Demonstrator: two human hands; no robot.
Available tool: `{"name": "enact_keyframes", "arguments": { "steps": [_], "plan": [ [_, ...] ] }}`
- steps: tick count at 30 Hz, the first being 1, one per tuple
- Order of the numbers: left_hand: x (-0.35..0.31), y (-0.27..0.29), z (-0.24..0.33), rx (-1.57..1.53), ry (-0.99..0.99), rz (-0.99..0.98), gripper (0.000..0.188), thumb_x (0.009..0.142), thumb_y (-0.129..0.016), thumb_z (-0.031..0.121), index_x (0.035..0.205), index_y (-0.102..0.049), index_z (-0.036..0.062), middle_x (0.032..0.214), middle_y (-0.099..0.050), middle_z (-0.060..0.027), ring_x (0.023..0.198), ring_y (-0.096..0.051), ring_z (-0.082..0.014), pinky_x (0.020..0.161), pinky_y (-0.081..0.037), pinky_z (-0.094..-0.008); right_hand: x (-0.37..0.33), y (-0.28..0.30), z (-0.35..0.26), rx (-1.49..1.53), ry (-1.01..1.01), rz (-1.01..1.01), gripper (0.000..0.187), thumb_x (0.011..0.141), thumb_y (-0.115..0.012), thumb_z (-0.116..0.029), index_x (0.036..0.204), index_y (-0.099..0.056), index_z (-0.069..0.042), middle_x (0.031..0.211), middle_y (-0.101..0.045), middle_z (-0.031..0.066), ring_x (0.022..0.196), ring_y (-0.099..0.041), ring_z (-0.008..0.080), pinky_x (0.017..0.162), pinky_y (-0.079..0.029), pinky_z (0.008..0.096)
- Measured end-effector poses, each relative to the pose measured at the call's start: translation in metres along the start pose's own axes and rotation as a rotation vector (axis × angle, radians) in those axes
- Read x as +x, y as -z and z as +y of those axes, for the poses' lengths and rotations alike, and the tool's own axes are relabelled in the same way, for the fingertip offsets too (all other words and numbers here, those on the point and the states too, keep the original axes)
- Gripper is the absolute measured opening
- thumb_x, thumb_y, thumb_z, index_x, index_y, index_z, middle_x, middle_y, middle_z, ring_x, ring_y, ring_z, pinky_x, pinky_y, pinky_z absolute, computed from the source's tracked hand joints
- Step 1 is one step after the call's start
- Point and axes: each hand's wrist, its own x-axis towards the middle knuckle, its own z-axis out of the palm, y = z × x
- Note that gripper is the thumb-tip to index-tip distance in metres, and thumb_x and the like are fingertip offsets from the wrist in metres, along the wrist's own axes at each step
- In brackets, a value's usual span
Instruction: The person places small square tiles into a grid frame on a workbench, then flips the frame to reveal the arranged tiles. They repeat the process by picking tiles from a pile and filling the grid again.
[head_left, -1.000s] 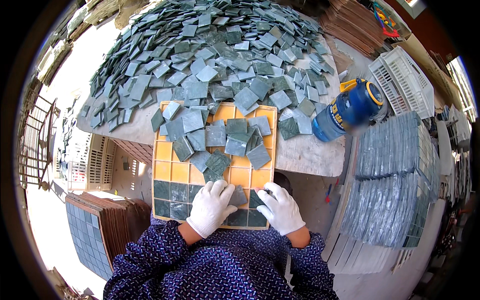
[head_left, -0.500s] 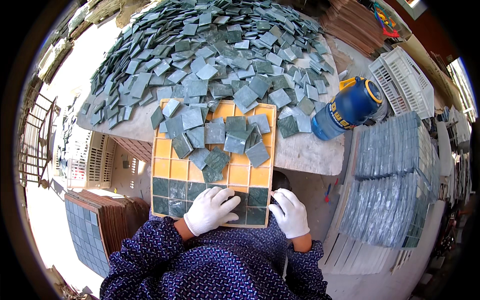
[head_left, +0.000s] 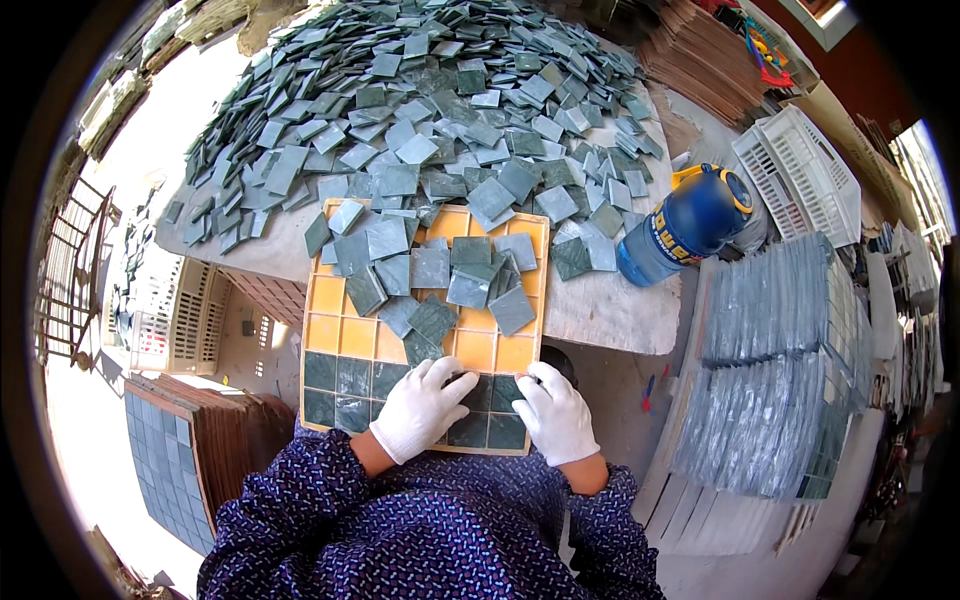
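Observation:
A shallow orange grid tray [head_left: 331,335] with a pale frame lies in front of me, overhanging the table's near edge. Square dark green stone tiles [head_left: 507,431] fill its two nearest rows. My left hand [head_left: 418,410], in a white glove, rests over these rows with its bent fingers apart. Across the tray's right edge, my gloved right hand [head_left: 556,415] touches the tile [head_left: 507,393] at the end of the second row, thumb and forefinger apart. Loose tiles [head_left: 430,268] lie scattered over the tray's far part. The tiles under my fingers are partly hidden.
A large heap of tiles [head_left: 400,120] covers the table [head_left: 610,315]. At its right stands a blue bottle [head_left: 685,225]. Stacked tile sheets [head_left: 765,370] and white crates [head_left: 800,175] are farther right. More tiled sheets [head_left: 165,450] stand at lower left.
My right hand has moved left, from beside the tray onto its edge tiles. My left fingers have shifted slightly farther away. An orange strip beside the second-row tiles no longer shows.

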Motion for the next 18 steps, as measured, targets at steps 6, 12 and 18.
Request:
{"name": "enact_keyframes", "arguments": {
  "steps": [6, 12, 18],
  "plan": [
    [0.007, 0.007, 0.003, 0.034, 0.017, -0.061, 0.046, 0.07, -0.072, 0.022, 0.113, -0.056, 0.0124, 0.101, -0.053, -0.0093, 0.094, -0.054, -0.0285, 0.08, -0.048, -0.0394, 0.003, 0.005, -0.014, 0.067, -0.126, -0.012, 0.036, 0.076, -0.071, -0.019, 0.106, -0.055, -0.008, 0.115, -0.053, 0.0093, 0.1, -0.058, 0.0299, 0.081, -0.05, 0.0409],
    [-0.003, 0.013, 0.009, -0.013, 0.027, 0.023, 0.055, 0.073, -0.073, 0.028, 0.12, -0.052, 0.0115, 0.109, -0.055, -0.0112, 0.099, -0.056, -0.0283, 0.082, -0.049, -0.0381, 0.007, 0.015, -0.024, 0.137, -0.154, 0.179, 0.022, 0.078, -0.068, -0.007, 0.096, -0.056, -0.005, 0.085, -0.064, 0.0109, 0.076, -0.065, 0.0281, 0.066, -0.052, 0.0366],
    [-0.033, 0.032, -0.007, -0.951, 0.366, -0.05, 0.031, 0.089, -0.061, 0.017, 0.116, -0.056, 0.0004, 0.077, -0.062, -0.0114, 0.066, -0.06, -0.0178, 0.063, -0.05, -0.0312, 0.018, 0.021, -0.054, 0.745, -0.267, -0.184, 0.023, 0.083, -0.063, -0.004, 0.105, -0.06, 0.001, 0.085, -0.068, 0.0122, 0.071, -0.068, 0.0144, 0.066, -0.053, 0.0278]
  ]
}}
